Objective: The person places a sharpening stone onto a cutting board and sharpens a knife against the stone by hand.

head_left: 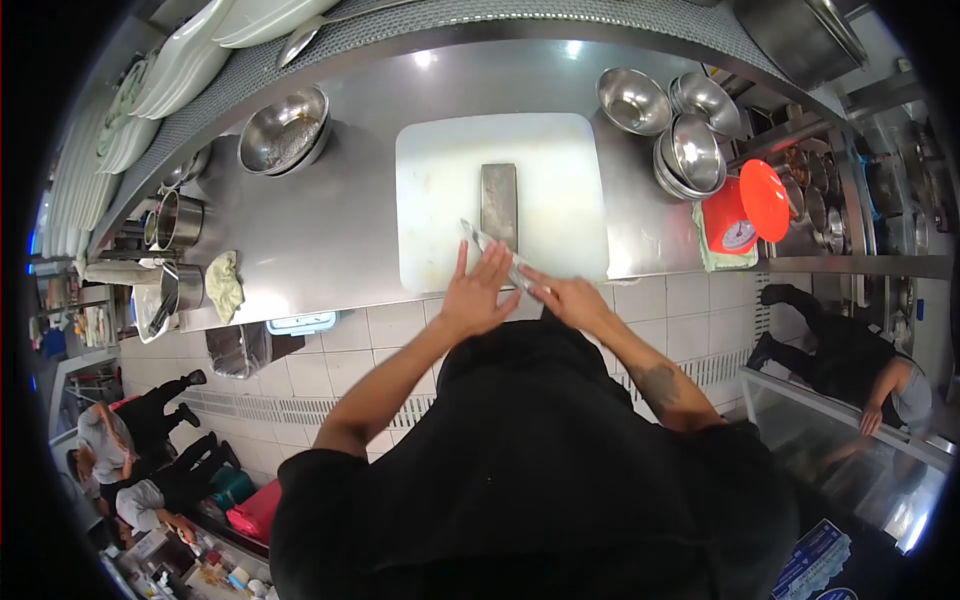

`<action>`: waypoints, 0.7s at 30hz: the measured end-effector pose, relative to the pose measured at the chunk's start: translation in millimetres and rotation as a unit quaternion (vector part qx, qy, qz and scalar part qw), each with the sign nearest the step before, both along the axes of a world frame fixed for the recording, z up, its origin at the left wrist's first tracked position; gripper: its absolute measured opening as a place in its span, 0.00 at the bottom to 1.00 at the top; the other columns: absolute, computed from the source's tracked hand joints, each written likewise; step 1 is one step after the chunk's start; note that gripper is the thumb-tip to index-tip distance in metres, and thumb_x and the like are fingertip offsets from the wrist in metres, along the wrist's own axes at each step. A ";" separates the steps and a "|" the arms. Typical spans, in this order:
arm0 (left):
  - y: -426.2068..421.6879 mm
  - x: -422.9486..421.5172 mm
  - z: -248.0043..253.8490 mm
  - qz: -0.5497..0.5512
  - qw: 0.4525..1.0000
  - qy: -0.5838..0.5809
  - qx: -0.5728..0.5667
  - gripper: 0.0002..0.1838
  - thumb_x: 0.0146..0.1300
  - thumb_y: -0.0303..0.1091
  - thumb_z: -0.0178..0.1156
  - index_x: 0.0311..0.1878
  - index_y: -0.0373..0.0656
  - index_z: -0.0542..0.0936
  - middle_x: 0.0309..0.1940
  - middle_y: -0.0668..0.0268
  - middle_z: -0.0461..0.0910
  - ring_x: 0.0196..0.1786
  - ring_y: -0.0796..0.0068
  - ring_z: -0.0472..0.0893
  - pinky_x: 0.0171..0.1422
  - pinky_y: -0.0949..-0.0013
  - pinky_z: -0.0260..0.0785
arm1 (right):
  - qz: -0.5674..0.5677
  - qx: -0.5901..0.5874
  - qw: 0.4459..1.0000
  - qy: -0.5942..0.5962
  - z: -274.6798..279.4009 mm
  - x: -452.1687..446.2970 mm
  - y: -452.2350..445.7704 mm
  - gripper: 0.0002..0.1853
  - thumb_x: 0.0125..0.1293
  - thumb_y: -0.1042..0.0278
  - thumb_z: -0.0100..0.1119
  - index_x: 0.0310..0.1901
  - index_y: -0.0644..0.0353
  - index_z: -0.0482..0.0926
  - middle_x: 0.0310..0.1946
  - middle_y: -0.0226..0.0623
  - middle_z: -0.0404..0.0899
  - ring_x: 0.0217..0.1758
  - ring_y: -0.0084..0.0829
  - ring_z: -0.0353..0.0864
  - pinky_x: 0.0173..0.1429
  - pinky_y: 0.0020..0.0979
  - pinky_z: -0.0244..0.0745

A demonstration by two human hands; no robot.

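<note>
- Knife (473,233) lies slanted across the near end of the gray block (499,195), and its tip pokes out past the block's left side.
- We see the block on the white board (430,180), and the board sits on the shiny desk (350,200).
- Our right hand (572,298) has its grip curled up, pinching the knife at the end near our body; the fingers hide most of the handle.
- Our left hand (478,298) has its grip spread out, with flat fingers over the blade and the thumb apart.
- We think the step is rubbing the blade on the block, so we should hold the same small tilt all along.
- We should push softly and evenly with the flat fingers, and mind where the sharp edge is; we cannot tell which side it is on.
- We should watch that the block does not slide, because a slip could cut us.
</note>
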State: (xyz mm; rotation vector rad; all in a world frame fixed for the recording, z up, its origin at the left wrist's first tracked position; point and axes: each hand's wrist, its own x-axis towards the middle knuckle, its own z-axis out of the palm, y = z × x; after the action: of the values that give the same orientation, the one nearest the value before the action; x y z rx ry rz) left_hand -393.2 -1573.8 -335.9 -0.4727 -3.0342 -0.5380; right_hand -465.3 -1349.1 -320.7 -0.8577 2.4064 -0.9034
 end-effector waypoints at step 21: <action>-61.4 -116.9 -10.0 0.031 0.997 0.028 -0.067 0.36 0.74 0.56 0.48 0.72 0.34 0.70 0.72 0.48 0.70 0.78 0.59 0.66 0.83 0.34 0.26 | -0.026 -0.119 0.992 0.028 -28.7 -99.0 -65.1 0.23 0.75 0.40 0.50 0.66 0.33 0.79 0.32 0.44 0.86 0.31 0.48 0.85 0.40 0.45 0.81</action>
State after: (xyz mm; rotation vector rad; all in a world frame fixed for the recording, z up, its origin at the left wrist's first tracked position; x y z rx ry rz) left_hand -510.2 -1635.2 -345.8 -0.3881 -3.0323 -0.3137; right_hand -564.3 -1414.2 -349.3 -0.9197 2.4117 -1.2219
